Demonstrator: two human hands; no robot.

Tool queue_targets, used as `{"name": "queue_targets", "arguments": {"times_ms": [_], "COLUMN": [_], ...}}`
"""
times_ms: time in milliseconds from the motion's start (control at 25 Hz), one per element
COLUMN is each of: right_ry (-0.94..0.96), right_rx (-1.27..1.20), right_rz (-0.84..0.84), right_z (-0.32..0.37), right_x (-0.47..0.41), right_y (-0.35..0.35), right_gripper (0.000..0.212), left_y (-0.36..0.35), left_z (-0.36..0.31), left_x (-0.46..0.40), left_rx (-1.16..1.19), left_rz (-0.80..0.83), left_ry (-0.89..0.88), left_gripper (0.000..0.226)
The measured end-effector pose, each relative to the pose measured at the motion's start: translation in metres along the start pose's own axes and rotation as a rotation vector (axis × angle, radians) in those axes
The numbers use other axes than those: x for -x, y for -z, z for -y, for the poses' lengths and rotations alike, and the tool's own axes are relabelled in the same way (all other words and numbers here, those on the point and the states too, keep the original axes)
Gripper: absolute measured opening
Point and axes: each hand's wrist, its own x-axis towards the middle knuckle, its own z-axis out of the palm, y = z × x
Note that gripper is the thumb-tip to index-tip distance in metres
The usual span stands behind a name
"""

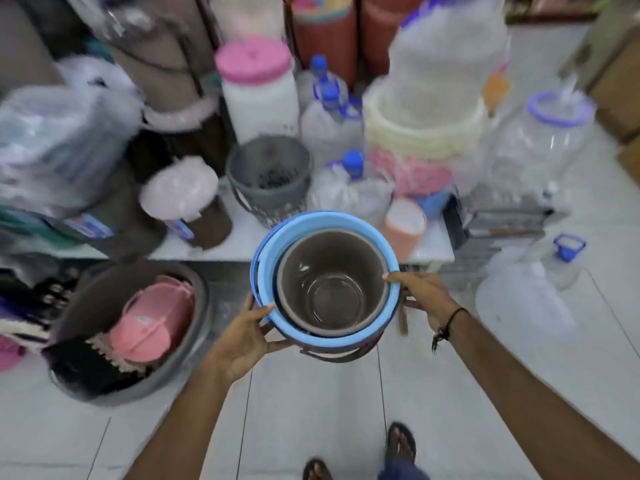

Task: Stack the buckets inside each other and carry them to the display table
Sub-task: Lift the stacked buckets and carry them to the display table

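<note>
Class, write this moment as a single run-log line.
stage: carrying | stack: brown bucket nested in blue bucket | left hand: grips rim | right hand: grips rim | display table: ahead, crowded

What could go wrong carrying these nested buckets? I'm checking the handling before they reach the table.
The left hand and right hand hold only the blue bucket at its rim, so it might slip. The brown bucket sits off-centre inside and could shift. The crowded table leaves little landing space.
</note>
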Motion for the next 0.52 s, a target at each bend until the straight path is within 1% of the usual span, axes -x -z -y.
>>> {"name": "queue_targets", "arguments": {"times_ms": [120, 240, 320, 440, 480, 520], "right_ry": [0.135, 0.177, 0.209, 0.268, 0.297, 0.315], "right_rx": [-0.089, -0.182, -0.245, -0.318, -0.338, -0.345], "right_rz": [0.026, 0.094, 0.153, 0.213, 0.226, 0.224], "right_z": [0.093, 0.170, 0.209, 0.259, 0.274, 0.289], "right_x": [0.026, 0.043, 0.042, 0.026, 0.015, 0.000], "right_y": [-0.027, -0.049, -0.062, -0.084, -0.091, -0.100], "right_gripper": [0.043, 0.048, 0.046, 0.027, 0.024, 0.025], "left_y": [-0.006, -0.018, -0.025, -0.031, -0.031, -0.028], "left_z": [-0.093, -0.172, -0.214, -0.266, -0.282, -0.298], "left_x": [0.021, 0.027, 0.024, 0.008, 0.000, -0.013], "left_rx": [0.002, 0.001, 0.018, 0.049, 0.043, 0.035], "left_rz": [0.047, 0.039, 0.023, -0.004, -0.011, -0.019], "left_ry": [-0.145, -0.259, -0.296, -0.330, -0.347, -0.365], "left_gripper": [0.059, 0.057, 0.051, 0.038, 0.037, 0.036]}}
